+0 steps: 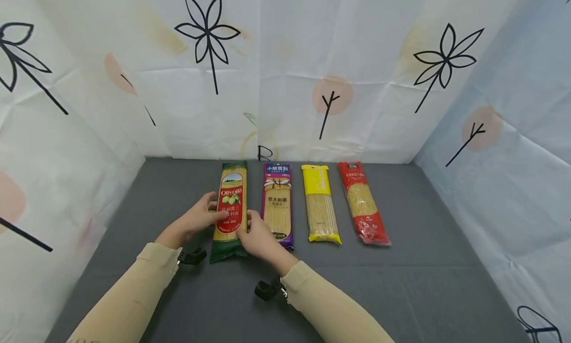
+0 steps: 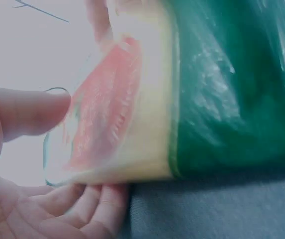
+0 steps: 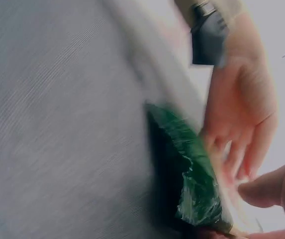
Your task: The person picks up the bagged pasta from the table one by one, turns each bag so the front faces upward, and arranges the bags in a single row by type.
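A pack of spaghetti (image 1: 234, 182) with a red oval label and green ends is held between both hands at the left of the row in the head view. My left hand (image 1: 196, 221) grips its left edge, thumb across the label and fingers curled beneath, as the left wrist view shows. On the opposite edge, my right hand (image 1: 262, 240) pinches the pack, thumb on top; its other fingers are partly hidden. The pack's green end (image 3: 194, 179) appears slightly raised off the cloth in the right wrist view. Just right of it lies a purple pasta pack (image 1: 277, 209), close to the right hand.
Further right lie a yellow noodle pack (image 1: 321, 204) and a red noodle pack (image 1: 363, 204), the red one slanted. All rest on a grey cloth-covered table (image 1: 428, 293). Patterned white curtains (image 1: 285, 45) stand behind and at both sides.
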Motion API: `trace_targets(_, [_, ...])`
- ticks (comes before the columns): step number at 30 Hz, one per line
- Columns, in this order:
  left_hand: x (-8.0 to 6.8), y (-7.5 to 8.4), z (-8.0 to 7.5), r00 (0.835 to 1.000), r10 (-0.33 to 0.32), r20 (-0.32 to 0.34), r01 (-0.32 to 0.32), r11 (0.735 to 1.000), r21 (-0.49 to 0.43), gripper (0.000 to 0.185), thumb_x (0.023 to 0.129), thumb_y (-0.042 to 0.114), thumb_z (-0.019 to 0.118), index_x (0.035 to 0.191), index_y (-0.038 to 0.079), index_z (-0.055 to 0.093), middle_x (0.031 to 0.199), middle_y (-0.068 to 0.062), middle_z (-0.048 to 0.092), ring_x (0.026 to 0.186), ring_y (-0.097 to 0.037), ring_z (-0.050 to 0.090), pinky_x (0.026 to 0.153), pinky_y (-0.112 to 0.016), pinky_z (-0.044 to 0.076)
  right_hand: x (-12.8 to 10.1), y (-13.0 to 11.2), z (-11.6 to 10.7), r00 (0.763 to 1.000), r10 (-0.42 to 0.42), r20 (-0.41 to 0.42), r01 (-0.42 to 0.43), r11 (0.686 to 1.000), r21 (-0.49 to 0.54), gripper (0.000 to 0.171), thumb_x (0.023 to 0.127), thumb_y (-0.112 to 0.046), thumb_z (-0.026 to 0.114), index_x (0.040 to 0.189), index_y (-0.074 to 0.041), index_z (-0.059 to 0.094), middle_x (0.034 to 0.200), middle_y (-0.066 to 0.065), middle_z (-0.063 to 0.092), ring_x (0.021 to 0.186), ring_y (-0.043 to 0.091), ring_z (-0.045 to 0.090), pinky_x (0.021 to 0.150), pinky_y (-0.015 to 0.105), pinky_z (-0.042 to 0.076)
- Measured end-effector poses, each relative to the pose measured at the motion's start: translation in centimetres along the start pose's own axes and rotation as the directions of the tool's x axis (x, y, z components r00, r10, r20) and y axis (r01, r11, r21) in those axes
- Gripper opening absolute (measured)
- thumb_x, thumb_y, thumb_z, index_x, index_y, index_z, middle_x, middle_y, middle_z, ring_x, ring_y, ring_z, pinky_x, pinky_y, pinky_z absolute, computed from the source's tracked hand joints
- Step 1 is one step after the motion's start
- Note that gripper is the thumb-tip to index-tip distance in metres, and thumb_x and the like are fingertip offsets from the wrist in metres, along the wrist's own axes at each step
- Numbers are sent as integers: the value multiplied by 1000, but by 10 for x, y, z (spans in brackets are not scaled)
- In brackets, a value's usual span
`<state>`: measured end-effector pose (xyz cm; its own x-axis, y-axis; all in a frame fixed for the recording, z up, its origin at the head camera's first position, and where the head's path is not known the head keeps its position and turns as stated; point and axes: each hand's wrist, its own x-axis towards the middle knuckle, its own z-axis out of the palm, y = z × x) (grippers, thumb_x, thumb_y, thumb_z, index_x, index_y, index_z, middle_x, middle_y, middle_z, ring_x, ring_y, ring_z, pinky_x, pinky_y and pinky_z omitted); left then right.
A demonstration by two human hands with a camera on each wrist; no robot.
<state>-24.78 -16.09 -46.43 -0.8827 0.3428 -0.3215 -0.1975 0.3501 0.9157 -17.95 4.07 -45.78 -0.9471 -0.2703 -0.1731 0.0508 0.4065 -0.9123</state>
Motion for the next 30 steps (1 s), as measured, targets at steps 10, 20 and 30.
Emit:
trace_targets(10, [4,-4,3,1000,30,-4,-29,992,120,92,93,17,66,155,8,-1,156,-21,18,127,-41,44,95,-53,45,8,4,2,996,-85,13,85,949,-305,63,92,-19,68,145,-5,37,126,9,55,111,19,55,90,40,49])
trace_targets(20, [3,-9,-8,996,18,85,-31,986,163,84,96,15,62,156,11,3,159,-19,14,130,-42,41,94,-49,47,10,0,7,1000,12,28,-2,942,-336,72,90,-29,70,146,-4,33,120,12,48,99,18,53,87,40,49])
trace_targets(30, [0,-12,-8,991,49,123,-68,986,151,81,98,12,58,156,10,2,158,-22,13,131,-45,38,97,-51,44,11,-1,8,996,85,28,-74,954,-291,70,89,-29,71,144,-6,34,116,9,46,94,18,51,82,39,49])
